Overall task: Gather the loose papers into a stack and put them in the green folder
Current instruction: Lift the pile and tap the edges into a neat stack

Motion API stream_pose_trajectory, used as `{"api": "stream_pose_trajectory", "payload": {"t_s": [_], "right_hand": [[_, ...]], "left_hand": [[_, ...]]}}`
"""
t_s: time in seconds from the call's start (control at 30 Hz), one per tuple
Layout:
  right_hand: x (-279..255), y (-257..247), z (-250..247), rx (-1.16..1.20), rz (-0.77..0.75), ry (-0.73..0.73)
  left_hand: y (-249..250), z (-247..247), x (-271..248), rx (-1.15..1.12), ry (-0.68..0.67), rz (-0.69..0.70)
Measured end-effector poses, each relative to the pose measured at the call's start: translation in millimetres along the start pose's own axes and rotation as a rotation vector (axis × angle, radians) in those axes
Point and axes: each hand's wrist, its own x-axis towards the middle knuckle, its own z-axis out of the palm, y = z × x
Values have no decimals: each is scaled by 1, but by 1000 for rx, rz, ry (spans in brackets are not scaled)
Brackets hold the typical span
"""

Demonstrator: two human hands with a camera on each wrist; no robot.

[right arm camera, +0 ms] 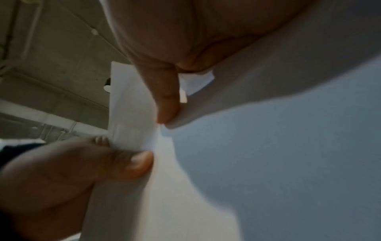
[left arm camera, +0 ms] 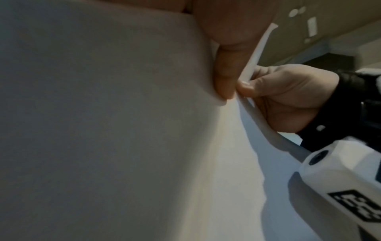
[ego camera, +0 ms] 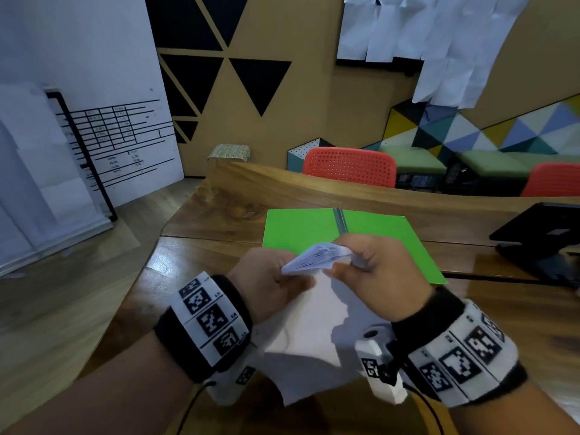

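A green folder (ego camera: pixel 301 227) lies open and flat on the wooden table (ego camera: pixel 219 196), its spine pointing away from me. In front of it I hold a stack of white papers (ego camera: pixel 314 324) upright above the table, top edge curled over. My left hand (ego camera: pixel 270 284) grips the stack's left side, thumb (left arm camera: pixel 224 76) pressed on the sheets (left arm camera: pixel 123 130). My right hand (ego camera: pixel 379 271) pinches the right side near the top, thumb (right arm camera: pixel 167 97) on the papers (right arm camera: pixel 268 154). Both wrist views are filled by paper and fingers.
A black laptop stand (ego camera: pixel 543 243) sits at the table's right edge. Two red chairs (ego camera: pixel 348 166) stand behind the table's far side. A whiteboard (ego camera: pixel 119 136) leans at the left on the floor. More sheets hang on the wall (ego camera: pixel 439 32).
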Motion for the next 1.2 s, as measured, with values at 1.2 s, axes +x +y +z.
{"api": "stream_pose_trajectory", "payload": {"t_s": [1.2], "right_hand": [[-43,108,68,790,831,502]], "left_hand": [[-86,18,-30,-752,552,-604]]}}
